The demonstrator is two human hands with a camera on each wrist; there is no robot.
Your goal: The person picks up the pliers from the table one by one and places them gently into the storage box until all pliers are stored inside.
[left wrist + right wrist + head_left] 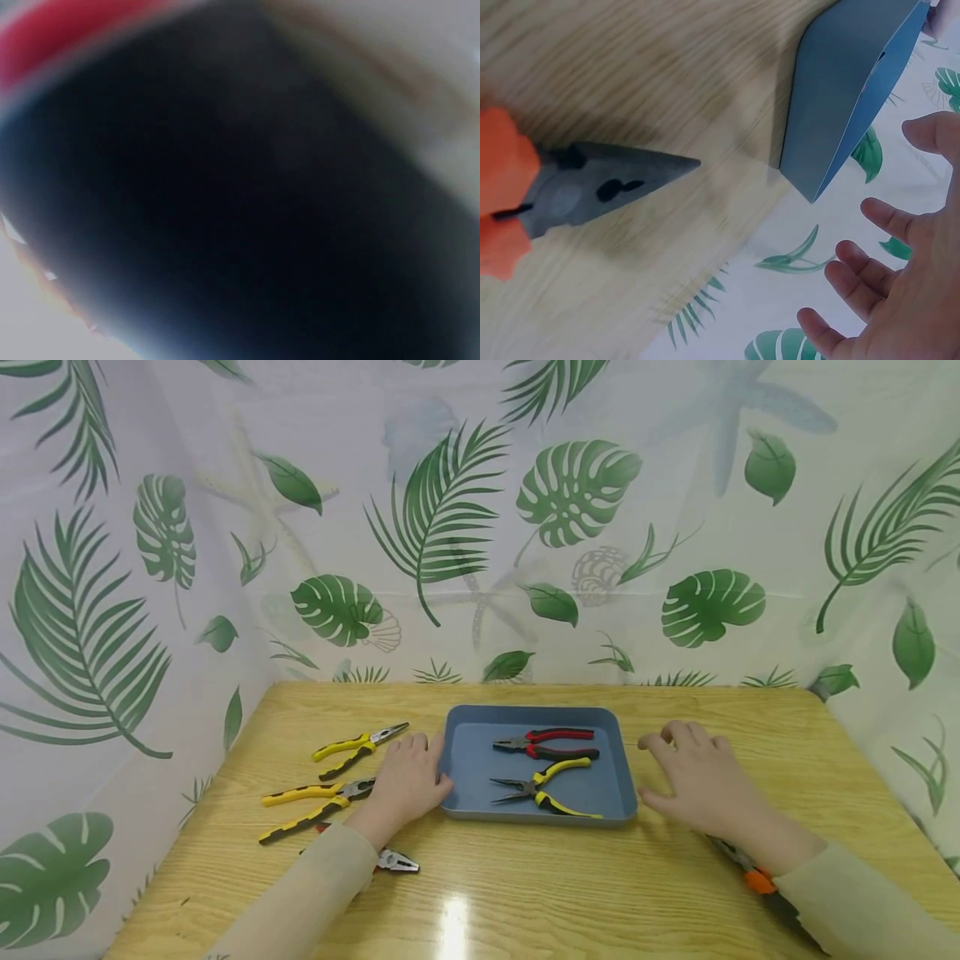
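Note:
A blue-grey tray (465, 814) holds red-and-black pliers (551, 743) and yellow-and-black long-nose pliers (540, 787) with spread handles. My left hand (408, 781) is at the tray's left side, thumb and fingertips by the rim; whether it touches is hard to tell. On the other side, my right hand (697, 777) hovers just off the tray's right wall, fingers spread and loosely bent, holding nothing. Below the right wrist lie orange-handled pliers (607, 184) with a pointed nose. Something dark (240, 195) fills the left wrist view, too blurred to make out.
Left of the tray lie yellow-and-black long-nose pliers (360, 747) and larger yellow-and-black pliers (318, 806). Red-handled pliers (397, 862) are partly hidden under the left sleeve. A leaf-patterned sheet (465, 568) hangs behind the wooden table (525, 893).

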